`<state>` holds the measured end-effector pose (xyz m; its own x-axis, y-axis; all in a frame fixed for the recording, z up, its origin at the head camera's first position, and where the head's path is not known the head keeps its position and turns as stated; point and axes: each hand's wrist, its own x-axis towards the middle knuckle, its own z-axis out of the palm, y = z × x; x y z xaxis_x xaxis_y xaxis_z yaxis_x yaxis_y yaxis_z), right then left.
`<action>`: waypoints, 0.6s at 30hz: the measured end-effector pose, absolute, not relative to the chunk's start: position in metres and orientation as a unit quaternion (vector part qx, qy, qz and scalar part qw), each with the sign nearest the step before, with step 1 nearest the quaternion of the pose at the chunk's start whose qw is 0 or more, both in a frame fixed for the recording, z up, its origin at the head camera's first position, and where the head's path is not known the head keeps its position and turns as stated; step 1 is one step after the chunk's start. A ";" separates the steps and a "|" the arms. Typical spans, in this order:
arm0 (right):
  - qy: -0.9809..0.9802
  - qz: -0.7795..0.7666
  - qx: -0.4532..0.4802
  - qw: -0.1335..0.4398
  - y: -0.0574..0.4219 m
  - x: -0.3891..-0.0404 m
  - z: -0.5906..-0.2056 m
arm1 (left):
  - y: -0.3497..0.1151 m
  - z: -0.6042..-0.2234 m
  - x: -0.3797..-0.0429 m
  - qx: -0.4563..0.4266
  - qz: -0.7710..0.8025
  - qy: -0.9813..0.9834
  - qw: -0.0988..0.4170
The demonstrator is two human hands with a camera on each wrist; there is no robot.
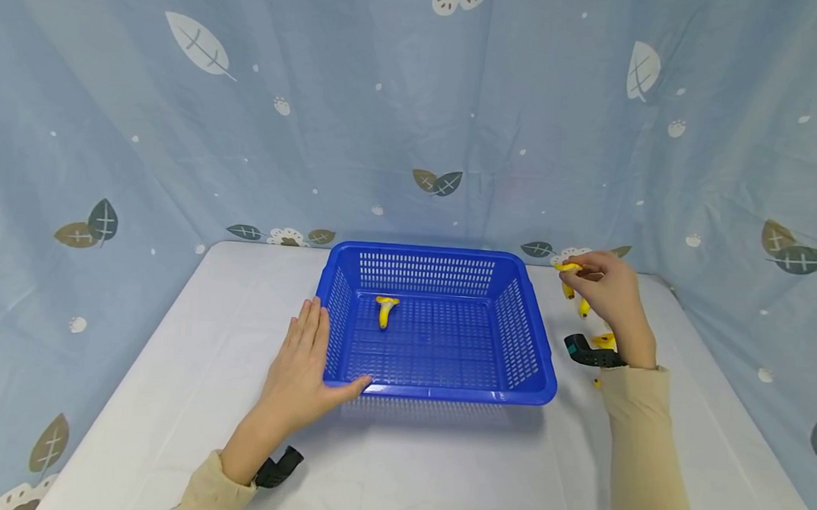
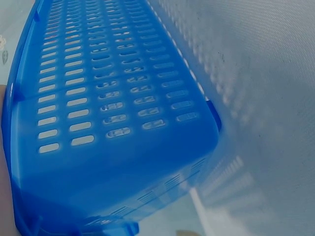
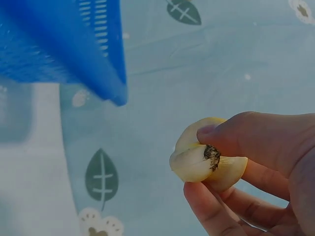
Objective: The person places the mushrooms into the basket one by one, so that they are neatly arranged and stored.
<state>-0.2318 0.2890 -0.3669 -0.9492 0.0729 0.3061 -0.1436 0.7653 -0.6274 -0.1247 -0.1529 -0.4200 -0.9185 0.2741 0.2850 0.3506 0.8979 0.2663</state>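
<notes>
A small toy banana with its peel spread open [image 1: 568, 268] is pinched between the thumb and fingers of my right hand [image 1: 607, 288], raised over the right side of the table. Up close in the right wrist view, the banana [image 3: 194, 162] shows a pale body and a dark tip. My left hand [image 1: 301, 368] lies with straight fingers along the left rim of a blue plastic basket [image 1: 443, 394], its thumb on the front rim. Inside the basket, toward the left, lies another peeled toy banana [image 1: 385, 312]. The left wrist view shows the basket's slotted side wall [image 2: 113, 162].
More toy bananas [image 1: 604, 340] lie on the white tablecloth [image 1: 242, 308] right of the basket, partly hidden by my right wrist and its black camera mount [image 1: 589, 353]. A blue patterned curtain [image 1: 360, 116] hangs behind and at both sides of the table.
</notes>
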 end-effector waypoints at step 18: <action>-0.910 0.368 0.087 0.174 0.249 -0.246 -0.338 | -0.153 -0.422 -0.125 -0.161 -0.159 -0.966 0.123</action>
<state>-0.2461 0.2491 -0.3377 -0.9246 -0.0297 0.3798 -0.2852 0.7149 -0.6385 -0.1251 -0.1532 -0.4224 -0.9178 0.2719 0.2894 0.3502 0.8978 0.2671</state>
